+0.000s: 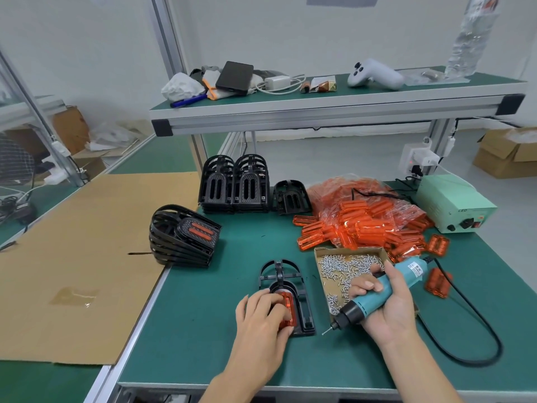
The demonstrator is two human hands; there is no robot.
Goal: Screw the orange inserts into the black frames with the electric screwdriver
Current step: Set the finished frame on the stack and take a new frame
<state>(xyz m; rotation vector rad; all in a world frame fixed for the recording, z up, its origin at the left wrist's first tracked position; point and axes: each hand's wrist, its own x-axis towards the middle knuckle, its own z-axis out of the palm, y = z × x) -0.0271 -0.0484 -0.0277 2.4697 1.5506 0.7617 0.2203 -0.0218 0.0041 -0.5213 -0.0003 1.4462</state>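
A black frame (302, 301) lies flat on the green table in front of me, with an orange insert (287, 311) set into it. My left hand (263, 318) lies over the insert, its fingers pressing it down into the frame. To the right, my right hand (386, 303) grips the teal electric screwdriver (377, 292), which is tilted down to the left. A screw hangs on its bit tip (327, 331), a short way right of the frame and just above the table.
A cardboard tray of screws (345, 266) sits behind the screwdriver. Loose orange inserts (363, 225) lie in a pile beyond it. Empty black frames (235, 184) stand stacked at the back, finished ones (183, 237) at the left. A green power supply (453, 202) and its black cable (476, 324) lie at right.
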